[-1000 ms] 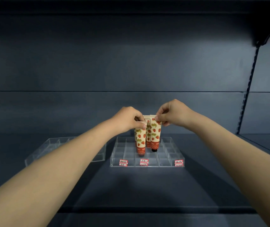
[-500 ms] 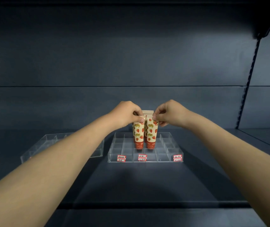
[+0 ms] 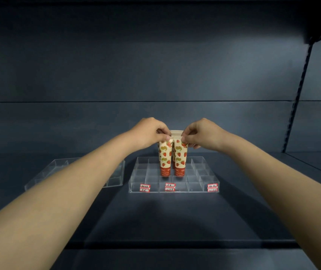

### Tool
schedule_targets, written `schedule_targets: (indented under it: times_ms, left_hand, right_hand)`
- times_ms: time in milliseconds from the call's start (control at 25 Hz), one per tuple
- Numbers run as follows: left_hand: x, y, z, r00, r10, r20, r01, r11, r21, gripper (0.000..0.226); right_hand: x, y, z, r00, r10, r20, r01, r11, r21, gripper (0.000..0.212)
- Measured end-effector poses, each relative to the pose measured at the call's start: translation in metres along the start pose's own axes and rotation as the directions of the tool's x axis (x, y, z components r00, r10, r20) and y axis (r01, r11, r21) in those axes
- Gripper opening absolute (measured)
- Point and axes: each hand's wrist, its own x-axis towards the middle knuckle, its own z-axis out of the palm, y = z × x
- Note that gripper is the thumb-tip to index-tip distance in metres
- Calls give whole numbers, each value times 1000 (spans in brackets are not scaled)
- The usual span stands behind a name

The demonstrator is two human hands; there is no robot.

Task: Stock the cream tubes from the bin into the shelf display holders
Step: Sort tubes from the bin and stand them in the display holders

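Mid-frame, the fingers of the left hand point(image 3: 148, 133) and right hand point(image 3: 204, 133) each pinch the tops of upright cream tubes point(image 3: 164, 158) seated in the clear holder point(image 3: 192, 189), whose other cells, like the second holder point(image 3: 112, 182) at left, look unfilled.

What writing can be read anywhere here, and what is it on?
"ING": on the red band of the left cream tube; anything before it is cut off and the small print beside it is blurred.
Right cream tube: similar print on its red band, too blurred to read.
Left label, middle label and right label on the clear holder: too small to read.
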Motion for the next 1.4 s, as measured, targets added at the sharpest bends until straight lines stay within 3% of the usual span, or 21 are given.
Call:
schedule_targets:
  times_ms: [240,520,720,1040,1400]
  left_hand:
    - [-6,0,-9,1000,24,-18,-23,999,43,21]
    - [-40,1,-50,998,59,-15,-48,917,396,28]
    - [-99,3,-67,990,19,-140,30,940,339,27]
    - [-217,-6,-64,992,-115,-53,126,924,362,38]
    - [-354,37,-35,970,-243,-17,235,916,326,44]
  right_hand:
    - [-4,-1,-3,1000,12,-28,-11,1000,13,12]
    - [-16,-30,-6,985,-29,-168,-40,919,-393,28]
    - [-49,-71,10,989,-21,-149,-61,853,-518,31]
    - [-129,-123,59,990,16,-142,-78,890,-449,30]
    - [-257,-136,107,998,54,37,-37,935,-354,38]
